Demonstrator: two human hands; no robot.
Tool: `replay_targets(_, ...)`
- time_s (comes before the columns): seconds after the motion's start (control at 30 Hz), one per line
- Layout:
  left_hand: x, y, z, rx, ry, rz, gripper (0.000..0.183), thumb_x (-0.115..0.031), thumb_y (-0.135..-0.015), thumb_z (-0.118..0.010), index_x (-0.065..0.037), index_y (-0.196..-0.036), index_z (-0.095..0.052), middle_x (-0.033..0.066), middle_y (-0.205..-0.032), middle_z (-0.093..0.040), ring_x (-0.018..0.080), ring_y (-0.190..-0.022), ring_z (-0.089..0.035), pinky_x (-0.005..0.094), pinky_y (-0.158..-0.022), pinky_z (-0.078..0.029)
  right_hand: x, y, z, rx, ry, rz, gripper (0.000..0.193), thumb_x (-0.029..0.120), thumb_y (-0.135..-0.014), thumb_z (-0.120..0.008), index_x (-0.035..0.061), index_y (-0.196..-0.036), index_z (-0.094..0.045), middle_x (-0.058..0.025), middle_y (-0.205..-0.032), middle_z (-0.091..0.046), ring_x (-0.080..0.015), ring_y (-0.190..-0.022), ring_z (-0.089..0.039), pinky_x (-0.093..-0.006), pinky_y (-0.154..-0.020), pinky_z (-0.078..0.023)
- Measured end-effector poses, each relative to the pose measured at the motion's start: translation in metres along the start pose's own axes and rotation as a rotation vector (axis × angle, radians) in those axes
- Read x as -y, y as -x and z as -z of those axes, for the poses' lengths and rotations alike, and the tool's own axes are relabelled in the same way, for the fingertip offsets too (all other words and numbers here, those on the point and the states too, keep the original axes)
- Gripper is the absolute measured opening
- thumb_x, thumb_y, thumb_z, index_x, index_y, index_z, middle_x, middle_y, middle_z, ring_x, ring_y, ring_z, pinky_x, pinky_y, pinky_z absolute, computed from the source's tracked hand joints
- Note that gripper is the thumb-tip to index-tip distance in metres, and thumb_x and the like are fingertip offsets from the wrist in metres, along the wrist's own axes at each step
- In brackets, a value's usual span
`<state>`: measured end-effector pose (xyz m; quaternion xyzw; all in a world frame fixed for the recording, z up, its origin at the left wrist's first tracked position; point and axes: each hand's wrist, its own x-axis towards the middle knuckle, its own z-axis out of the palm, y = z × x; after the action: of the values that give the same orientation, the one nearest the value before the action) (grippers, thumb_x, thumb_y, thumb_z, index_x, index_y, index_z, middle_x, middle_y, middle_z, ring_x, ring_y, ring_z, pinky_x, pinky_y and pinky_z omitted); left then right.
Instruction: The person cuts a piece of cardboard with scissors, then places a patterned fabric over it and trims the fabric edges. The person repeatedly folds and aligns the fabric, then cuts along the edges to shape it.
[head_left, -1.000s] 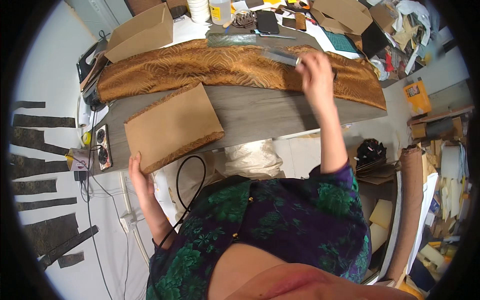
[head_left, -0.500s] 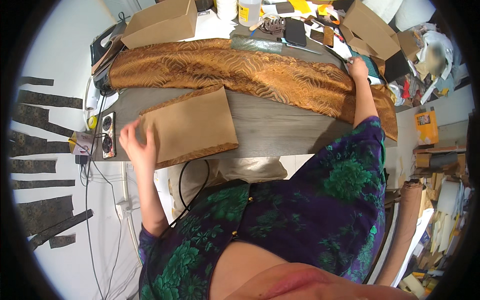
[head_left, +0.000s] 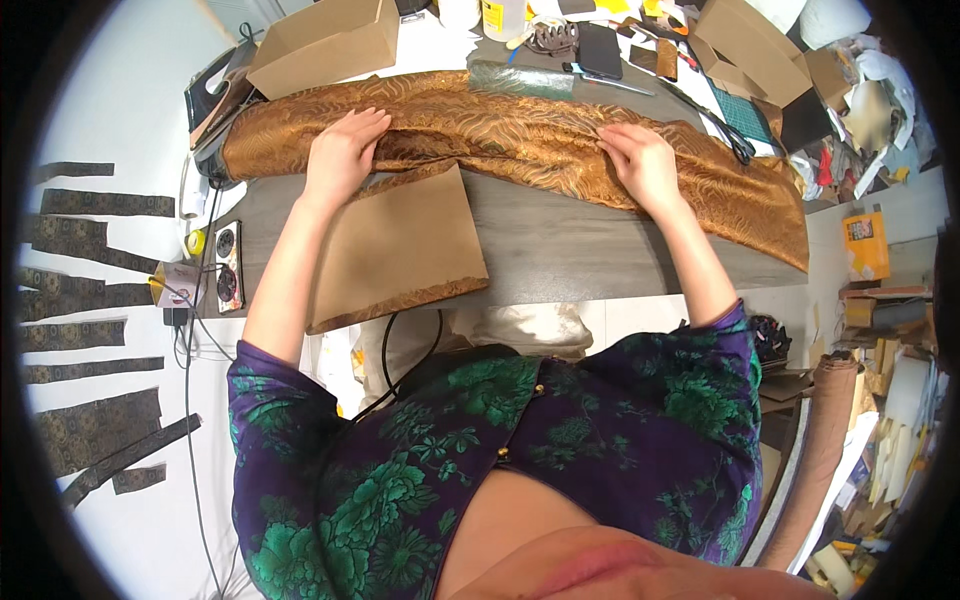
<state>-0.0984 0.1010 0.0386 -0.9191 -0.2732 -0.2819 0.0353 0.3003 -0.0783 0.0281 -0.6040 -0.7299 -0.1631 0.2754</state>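
Observation:
A long strip of golden-brown patterned brocade fabric (head_left: 480,125) lies across the table, wrinkled between my two hands. My left hand (head_left: 342,158) is on its left part, fingers pressed together and bent over the cloth. Toward the right part, my right hand (head_left: 642,165) pinches the near side of the same fabric, where it bunches up. Below my left hand lies a tan cardboard panel (head_left: 405,245) with brocade along its edges; my left forearm covers its left side. Black scissors (head_left: 738,146) rest at the right, beside a green cutting mat (head_left: 738,112).
Open cardboard boxes stand at the back left (head_left: 325,48) and back right (head_left: 750,50). A phone (head_left: 600,52), a hair claw clip (head_left: 552,38) and a clear bottle (head_left: 503,18) sit along the back. A power strip (head_left: 229,265) lies at the left table edge.
My right hand has let go of the scissors and come left onto the fabric. My left hand has left the panel's left edge and reached forward onto the fabric.

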Motion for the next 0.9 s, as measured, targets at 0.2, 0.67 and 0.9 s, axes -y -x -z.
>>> replay_targets(0.2,-0.015,0.036,0.01,0.009,0.015,0.056,0.026,-0.003,-0.085,-0.063,-0.006,-0.11,-0.071,0.0126,-0.114,-0.07,0.0281,-0.112,-0.066,0.0395,-0.098,-0.054,0.025,0.029,-0.003,-0.165,0.031,0.069,0.019,0.003,-0.078,-0.072,0.0066,-0.097,-0.074,-0.0054,-0.099,-0.073,-0.0236,-0.091,-0.069,-0.0352,-0.081,-0.055)
replay_targets(0.67,-0.044,0.128,0.064,0.123,-0.055,0.65,0.066,-0.043,-0.095,-0.06,0.0,-0.143,-0.045,0.0276,-0.146,-0.045,0.0434,-0.142,-0.033,0.051,-0.119,-0.022,0.192,0.015,0.023,0.407,-0.554,-0.266,0.047,0.036,-0.09,-0.069,-0.0025,-0.115,-0.065,-0.0194,-0.123,-0.062,-0.0359,-0.118,-0.057,-0.0462,-0.1,-0.047)
replay_targets(0.9,-0.047,0.22,0.059,0.002,0.337,1.052,0.061,-0.039,-0.099,-0.058,0.006,-0.14,-0.048,0.0294,-0.148,-0.041,0.0366,-0.143,-0.034,0.0411,-0.117,-0.026,0.247,0.058,-0.035,0.261,-0.548,-0.301,0.066,0.031,-0.097,-0.059,-0.0096,-0.143,-0.037,-0.0309,-0.147,-0.035,-0.0441,-0.139,-0.035,-0.0479,-0.117,-0.027)
